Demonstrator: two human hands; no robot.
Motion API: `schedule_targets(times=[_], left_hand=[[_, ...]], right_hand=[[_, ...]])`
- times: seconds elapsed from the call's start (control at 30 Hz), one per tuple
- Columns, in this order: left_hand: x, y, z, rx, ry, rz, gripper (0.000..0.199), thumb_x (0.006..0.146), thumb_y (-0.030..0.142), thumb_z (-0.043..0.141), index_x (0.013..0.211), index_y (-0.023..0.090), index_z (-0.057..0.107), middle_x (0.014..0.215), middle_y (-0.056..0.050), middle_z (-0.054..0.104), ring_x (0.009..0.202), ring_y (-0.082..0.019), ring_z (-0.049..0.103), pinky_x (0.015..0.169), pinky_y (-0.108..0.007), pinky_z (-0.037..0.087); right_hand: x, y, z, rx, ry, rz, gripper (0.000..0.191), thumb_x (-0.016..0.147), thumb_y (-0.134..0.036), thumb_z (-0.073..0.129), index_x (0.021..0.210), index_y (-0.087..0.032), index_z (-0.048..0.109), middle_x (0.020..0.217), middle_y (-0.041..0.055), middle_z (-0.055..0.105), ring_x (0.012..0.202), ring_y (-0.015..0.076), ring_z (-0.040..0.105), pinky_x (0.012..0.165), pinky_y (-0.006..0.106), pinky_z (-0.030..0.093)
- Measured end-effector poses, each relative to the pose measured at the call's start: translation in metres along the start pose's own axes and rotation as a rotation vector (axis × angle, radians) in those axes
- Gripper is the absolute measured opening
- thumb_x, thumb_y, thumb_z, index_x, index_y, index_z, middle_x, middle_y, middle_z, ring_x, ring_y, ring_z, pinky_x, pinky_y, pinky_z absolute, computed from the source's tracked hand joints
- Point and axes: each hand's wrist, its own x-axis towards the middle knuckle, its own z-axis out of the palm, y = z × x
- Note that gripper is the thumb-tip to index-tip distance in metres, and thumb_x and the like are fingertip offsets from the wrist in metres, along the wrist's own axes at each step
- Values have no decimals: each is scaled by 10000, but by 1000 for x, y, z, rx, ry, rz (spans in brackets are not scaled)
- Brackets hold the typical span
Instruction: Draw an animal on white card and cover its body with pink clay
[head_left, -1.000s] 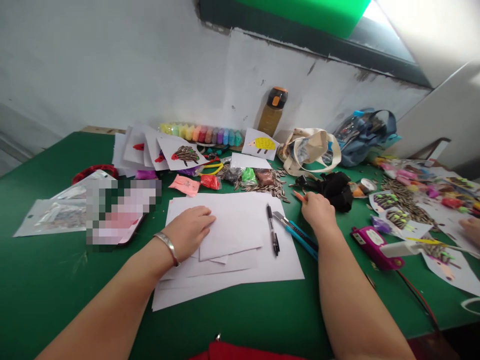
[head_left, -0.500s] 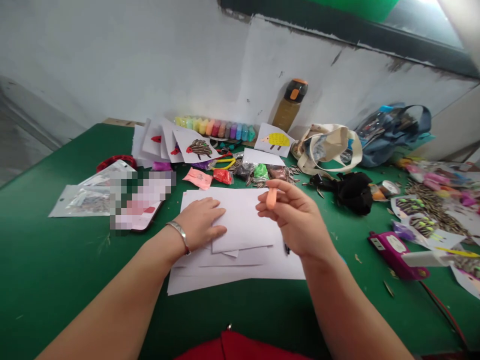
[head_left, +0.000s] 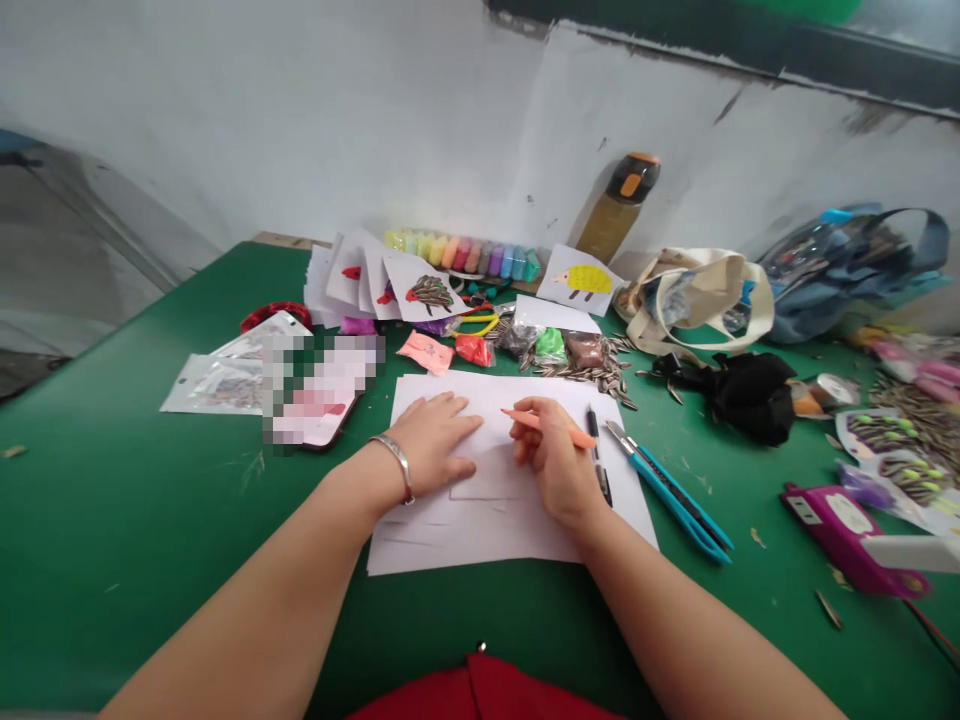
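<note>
My right hand is closed around an orange pencil, its thin tip pointing left over the white paper. Whether the tip touches the sheet I cannot tell. My left hand lies flat on the left part of the stacked sheets, fingers spread, holding nothing. Just right of my right hand, a black pen rests on the paper's right side. A blue utility knife lies beside it, its tip near the paper's edge.
Behind the paper lie packets of red clay and green clay, with sunflower seeds around them. Hedgehog picture cards and a bottle stand by the wall. A phone is left; a magenta device is right.
My right hand has lowered to the paper and turned the orange pencil to point left. My left hand stays on the sheets. The view has shifted, uncovering the pen and utility knife.
</note>
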Motion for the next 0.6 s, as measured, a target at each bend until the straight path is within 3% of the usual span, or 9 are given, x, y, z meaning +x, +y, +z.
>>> schedule_targets(times=[0.13, 0.3, 0.47, 0.6], left_hand=[[1, -7, 2, -6, -15, 6, 434, 786, 362, 649, 1182, 190, 599, 1224, -120, 529, 1143, -296, 485, 959, -403, 402], [0, -14, 4, -11, -22, -8, 495, 763, 385, 669, 1213, 194, 588, 1314, -124, 493, 1222, -305, 458, 1014, -396, 377], [-1, -12, 2, -20, -46, -38, 538, 747, 382, 683, 1243, 206, 575, 1368, -119, 468, 1265, -309, 431, 1038, -398, 361], [-1, -10, 0, -60, -64, -36, 556, 762, 360, 677, 1273, 181, 548, 1357, -139, 460, 1243, -307, 436, 1033, -405, 356]], right_hand=[[-2, -11, -1, -178, -71, 34, 200, 819, -399, 607, 816, -201, 633, 624, -35, 546, 558, 117, 486, 537, 239, 378], [0, -17, -8, -260, -42, 52, 110, 795, -295, 582, 757, -203, 628, 567, -50, 527, 538, 122, 478, 526, 240, 359], [2, -18, -13, -344, 24, 14, 158, 767, -236, 555, 622, -197, 606, 661, -4, 634, 679, 166, 597, 623, 257, 425], [-1, -18, -5, -362, -58, -3, 128, 773, -264, 571, 690, -205, 646, 745, 3, 691, 743, 178, 634, 655, 257, 450]])
